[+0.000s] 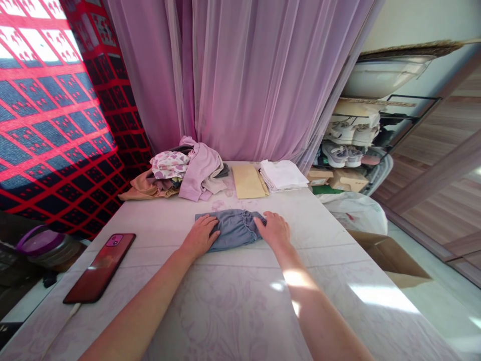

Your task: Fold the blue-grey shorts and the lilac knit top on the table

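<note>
A blue-grey garment with a gathered, elastic-looking band lies folded flat across the table. My left hand rests on its left end, fingers stretched out over the cloth. At the opposite end, my right hand has its thumb on the gathered band and its other fingers spread by the edge. Behind the garment are a folded yellow cloth and a stack of folded white cloth. To their left is a loose heap of clothes with a lilac piece, a white-and-purple patterned piece and a tan piece.
A red phone with a cable lies at the table's left side. The patterned tablecloth covers the table. Purple curtains hang behind. On the right stand a shoe rack with sneakers and an open cardboard box.
</note>
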Action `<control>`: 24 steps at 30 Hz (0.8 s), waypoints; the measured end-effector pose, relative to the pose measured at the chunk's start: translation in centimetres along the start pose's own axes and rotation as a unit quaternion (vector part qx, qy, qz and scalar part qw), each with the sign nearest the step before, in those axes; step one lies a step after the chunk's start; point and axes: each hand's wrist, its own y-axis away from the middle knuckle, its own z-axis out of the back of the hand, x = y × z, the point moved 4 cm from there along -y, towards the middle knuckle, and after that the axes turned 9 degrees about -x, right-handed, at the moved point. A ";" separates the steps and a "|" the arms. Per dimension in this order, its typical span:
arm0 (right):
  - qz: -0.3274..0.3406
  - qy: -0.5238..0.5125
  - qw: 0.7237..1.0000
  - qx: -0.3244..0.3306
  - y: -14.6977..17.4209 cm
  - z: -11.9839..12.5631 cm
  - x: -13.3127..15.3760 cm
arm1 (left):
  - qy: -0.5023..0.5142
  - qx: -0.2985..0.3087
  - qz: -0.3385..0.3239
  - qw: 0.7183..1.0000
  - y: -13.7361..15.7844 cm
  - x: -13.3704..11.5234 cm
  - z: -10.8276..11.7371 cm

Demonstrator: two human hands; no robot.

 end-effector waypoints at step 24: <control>-0.064 -0.073 0.981 0.170 -1.1 -0.5 -4.6 | -0.073 -0.012 0.024 0.997 0.4 -0.4 -0.8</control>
